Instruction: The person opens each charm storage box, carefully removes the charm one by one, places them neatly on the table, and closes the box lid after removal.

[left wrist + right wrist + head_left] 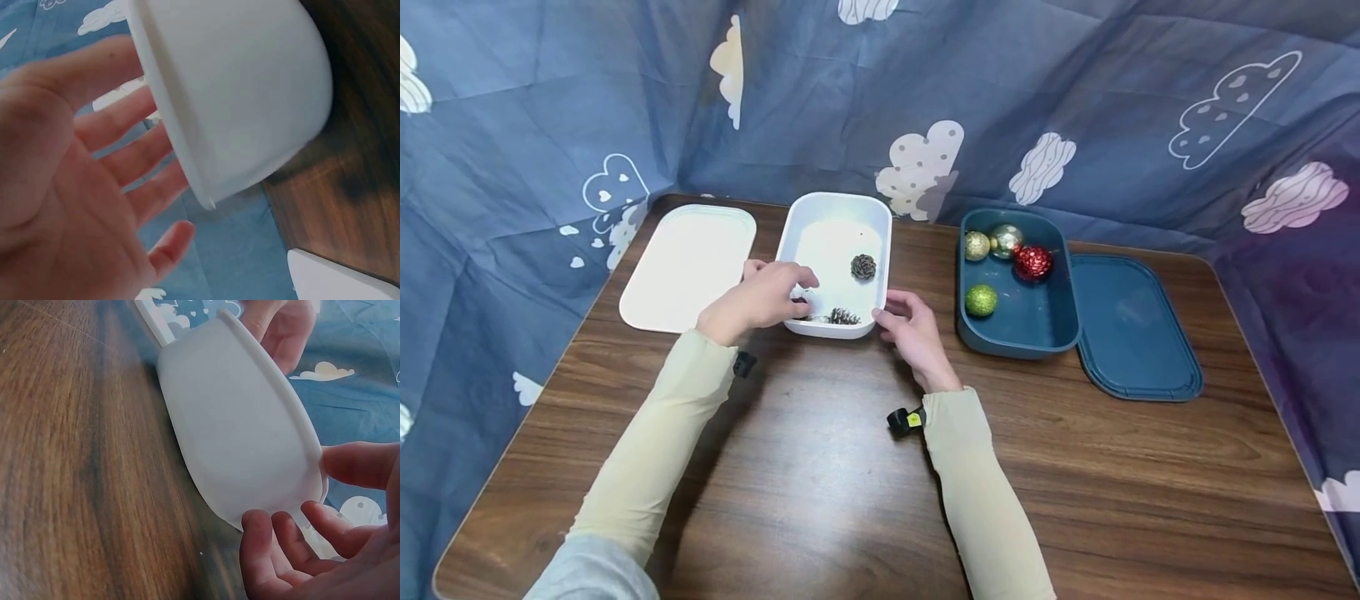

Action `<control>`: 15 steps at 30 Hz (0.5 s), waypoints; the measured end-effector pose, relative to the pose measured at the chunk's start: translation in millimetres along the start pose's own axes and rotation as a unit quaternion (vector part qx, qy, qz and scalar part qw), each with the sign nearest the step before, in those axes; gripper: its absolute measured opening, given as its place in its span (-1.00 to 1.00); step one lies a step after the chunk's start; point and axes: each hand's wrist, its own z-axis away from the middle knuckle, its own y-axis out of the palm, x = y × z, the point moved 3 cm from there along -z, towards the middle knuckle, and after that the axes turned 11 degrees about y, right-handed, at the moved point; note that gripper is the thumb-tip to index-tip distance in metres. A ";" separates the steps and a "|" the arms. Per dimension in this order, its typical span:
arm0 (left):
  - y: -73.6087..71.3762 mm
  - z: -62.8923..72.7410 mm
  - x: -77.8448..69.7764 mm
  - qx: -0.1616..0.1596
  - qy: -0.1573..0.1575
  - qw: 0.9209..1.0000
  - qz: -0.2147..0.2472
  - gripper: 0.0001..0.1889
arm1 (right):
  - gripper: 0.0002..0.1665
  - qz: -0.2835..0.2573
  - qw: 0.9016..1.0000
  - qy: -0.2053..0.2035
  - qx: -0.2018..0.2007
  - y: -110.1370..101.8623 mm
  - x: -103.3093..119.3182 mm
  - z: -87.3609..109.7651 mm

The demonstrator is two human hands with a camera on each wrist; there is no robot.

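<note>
1. Left sleeve [658, 433] and right sleeve [981, 492]: pale cream, wrinkled, reaching the wrists.
2. Light grey cloth [597, 571] at the left sleeve's upper end.
3. Black left camera [744, 364]; black right camera [898, 422] with 1 yellow label [914, 419].

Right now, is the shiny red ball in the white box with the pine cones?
No, the red ball sits in the blue box, to the right of the white box.

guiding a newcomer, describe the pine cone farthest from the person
On the wooden table, left of the blue box, stands an open white box. The pine cone lies inside, near its right wall, a round rosette set apart from the near-end cones.
</note>
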 end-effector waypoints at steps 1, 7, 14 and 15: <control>0.8 -1.8 -1.3 0.015 -0.002 1.000 -0.003 -0.61 | -0.46 0.001 1.000 0.000 -0.001 0.0 -0.2 -0.1; 3.3 -9.2 -5.3 0.076 -0.023 0.997 -0.023 -0.66 | -0.45 0.000 1.000 -0.001 -0.003 0.1 -0.8 0.2; 5.7 -13.9 -6.0 0.125 -0.045 0.991 -0.033 -0.72 | -0.46 -0.004 1.000 -0.008 0.000 0.9 1.0 1.7; 5.9 -14.1 -6.0 0.129 -0.048 0.990 -0.034 -0.73 | -0.46 -0.003 1.000 -0.009 0.001 1.0 1.2 1.8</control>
